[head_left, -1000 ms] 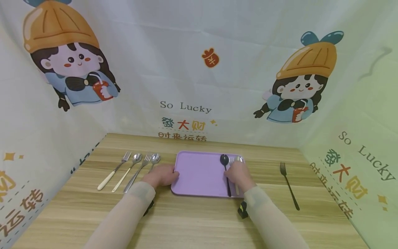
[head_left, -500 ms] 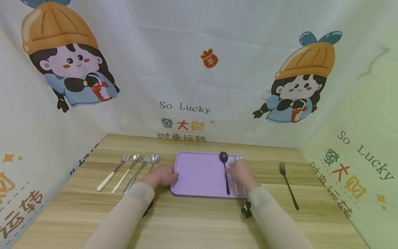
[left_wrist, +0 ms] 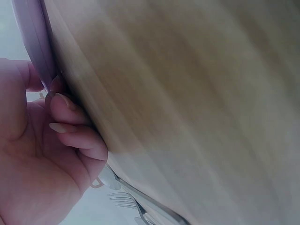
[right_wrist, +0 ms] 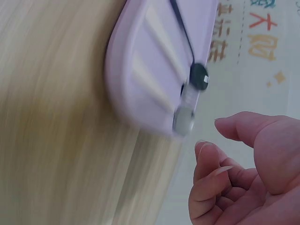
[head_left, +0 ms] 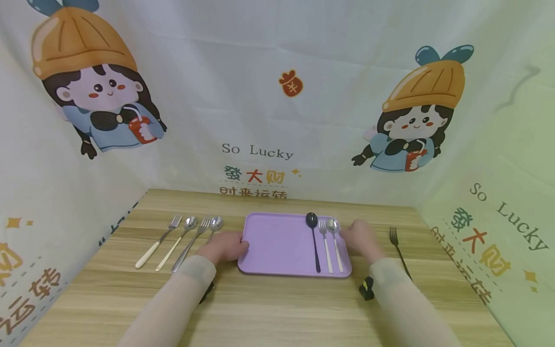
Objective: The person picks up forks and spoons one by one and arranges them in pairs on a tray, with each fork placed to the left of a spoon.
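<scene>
My left hand (head_left: pixel 223 245) holds the left edge of a purple tray (head_left: pixel 277 248). In the left wrist view the thumb is over the tray's rim (left_wrist: pixel 36 42) and the fingers curl underneath. On the tray's right part lie a black spoon (head_left: pixel 311 220), a fork with a pale handle (head_left: pixel 326 246) and a spoon with a pale handle (head_left: pixel 333 226), side by side. My right hand (head_left: pixel 363 239) is just beyond the tray's right edge, holding nothing. The right wrist view shows its thumb apart from its loosely bent fingers (right_wrist: pixel 206 187).
Left of the tray lie a fork with a cream handle (head_left: pixel 158 245), a spoon with a cream handle (head_left: pixel 179 241), a metal fork (head_left: pixel 190 246) and a metal spoon (head_left: pixel 216 223), partly hidden. A black fork (head_left: pixel 401 253) lies at right, partly behind my right arm. A printed cloth (head_left: pixel 329 120) surrounds the table.
My right hand has let go of the spoon with the pale handle and moved right, off the tray. The black spoon has shifted slightly left. My left hand stays on the tray's edge.
</scene>
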A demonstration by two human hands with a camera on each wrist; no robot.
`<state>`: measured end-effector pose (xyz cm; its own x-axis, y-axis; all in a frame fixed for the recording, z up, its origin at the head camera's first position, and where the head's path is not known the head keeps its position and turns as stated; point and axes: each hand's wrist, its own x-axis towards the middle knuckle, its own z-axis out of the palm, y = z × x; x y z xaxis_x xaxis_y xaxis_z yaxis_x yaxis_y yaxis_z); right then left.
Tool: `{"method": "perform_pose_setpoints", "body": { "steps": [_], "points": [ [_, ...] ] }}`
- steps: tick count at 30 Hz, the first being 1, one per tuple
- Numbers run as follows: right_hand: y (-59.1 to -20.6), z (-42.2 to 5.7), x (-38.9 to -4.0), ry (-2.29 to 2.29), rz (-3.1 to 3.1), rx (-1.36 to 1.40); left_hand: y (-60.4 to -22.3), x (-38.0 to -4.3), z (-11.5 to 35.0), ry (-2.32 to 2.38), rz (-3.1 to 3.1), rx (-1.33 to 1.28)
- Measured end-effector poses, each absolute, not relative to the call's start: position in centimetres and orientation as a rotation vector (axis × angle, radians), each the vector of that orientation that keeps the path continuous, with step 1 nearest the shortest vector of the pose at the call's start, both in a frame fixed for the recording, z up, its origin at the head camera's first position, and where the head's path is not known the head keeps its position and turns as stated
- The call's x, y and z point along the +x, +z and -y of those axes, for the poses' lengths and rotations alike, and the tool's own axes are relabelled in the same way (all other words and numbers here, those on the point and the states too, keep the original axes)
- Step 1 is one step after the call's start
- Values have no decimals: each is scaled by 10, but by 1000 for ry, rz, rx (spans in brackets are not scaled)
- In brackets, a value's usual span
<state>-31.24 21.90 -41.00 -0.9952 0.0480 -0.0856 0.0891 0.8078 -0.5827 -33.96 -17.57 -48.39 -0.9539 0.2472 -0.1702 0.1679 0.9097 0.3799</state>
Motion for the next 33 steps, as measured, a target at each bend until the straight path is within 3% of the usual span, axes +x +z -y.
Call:
{"method": "perform_pose_setpoints", "body": {
  "steps": [18,29,33],
  "points": [
    [-408,-309,-305,-720,-2970,113,-486,-342,176,530,-2864,306],
    [-481,-394,-353,-612,-2967,126,-472,-328,172,522,-2887,368],
    [-470,-393,-341,-570,-2963,140,-457,-314,167,528,-2883,353]
  ]
}}
